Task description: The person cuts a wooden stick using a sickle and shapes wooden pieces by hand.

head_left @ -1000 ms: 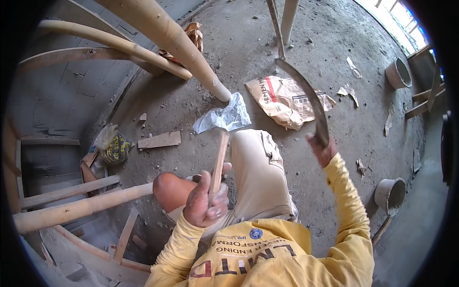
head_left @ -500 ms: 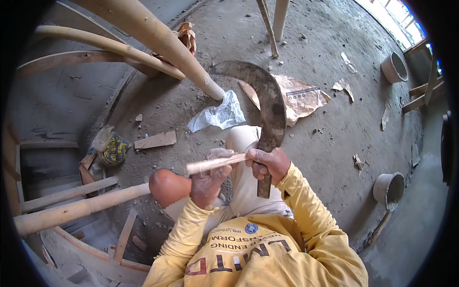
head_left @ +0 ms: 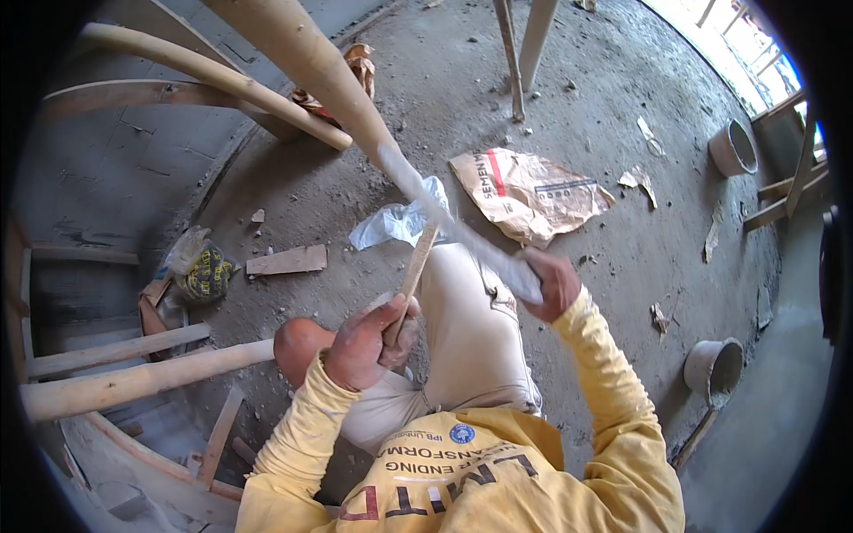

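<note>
My left hand [head_left: 360, 348] is closed round a short wooden stick [head_left: 418, 266], which points up and slightly right above my knees. In my right hand [head_left: 554, 284] is a sickle [head_left: 484, 255], its blade smeared by motion. The blade slants up and left from the hand, and its near part passes close to the stick's upper end; whether they touch I cannot tell. Below both hands are my legs in pale trousers [head_left: 466, 329].
Bamboo poles [head_left: 306, 71] cross the upper left and lower left. A torn paper cement bag [head_left: 533, 191], clear plastic [head_left: 391, 224] and a flat board piece [head_left: 287, 260] lie on the dirt floor. Two buckets [head_left: 713, 371] stand at right, and a stuffed plastic bag [head_left: 206, 271] at left.
My right hand has moved right and up, swinging the sickle from upright to a leftward slant. The stick in my left hand has turned from nearly level to steep.
</note>
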A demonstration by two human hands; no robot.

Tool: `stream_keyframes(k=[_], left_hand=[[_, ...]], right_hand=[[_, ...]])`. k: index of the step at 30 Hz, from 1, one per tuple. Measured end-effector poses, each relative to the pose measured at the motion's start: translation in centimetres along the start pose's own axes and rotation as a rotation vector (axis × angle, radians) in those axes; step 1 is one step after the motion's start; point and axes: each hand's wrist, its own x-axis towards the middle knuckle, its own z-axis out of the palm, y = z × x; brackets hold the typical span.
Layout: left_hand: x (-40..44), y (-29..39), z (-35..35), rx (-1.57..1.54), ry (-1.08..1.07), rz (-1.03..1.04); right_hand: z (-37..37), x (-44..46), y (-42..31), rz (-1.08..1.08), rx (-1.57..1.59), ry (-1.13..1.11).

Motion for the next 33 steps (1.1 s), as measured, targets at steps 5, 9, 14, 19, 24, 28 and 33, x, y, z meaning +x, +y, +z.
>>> stream_keyframes(k=[5,9,14,19,24,28,33], left_hand=[[0.4,-2.6,0.4,0.857,0.084,0.630],[-0.5,-1.9,1.6,-0.377,-0.131,-0.001],[-2.3,-3.1,1.4,-0.354,-0.132,-0.020],[-2.4,-2.6,2.5,-0.357,-0.155,-0.105],[-5.9,-2.4,2.7,0.072,-0.169,-0.068],[-6.3,-2.8,0.0,-0.208,0.088,-0.069],[-1.1,-2.9,0.4,-0.341,-0.066,-0.171]], right_hand=[[0.8,-1.5,-0.9,-0.032,-0.037,-0.222],[0.8,-1.0,-1.3,-0.040,-0.154,-0.283],[-0.7,0.8,-0.6,-0.173,-0.259,-0.290],[-4.0,2.2,-0.1,-0.277,-0.346,-0.300],[-9.4,-0.9,10.7,0.063,-0.747,-0.119],[-15.0,-2.7,13.5,0.732,-0.549,0.176],[-4.6,-5.9,6.9,0.314,-0.025,0.145]])
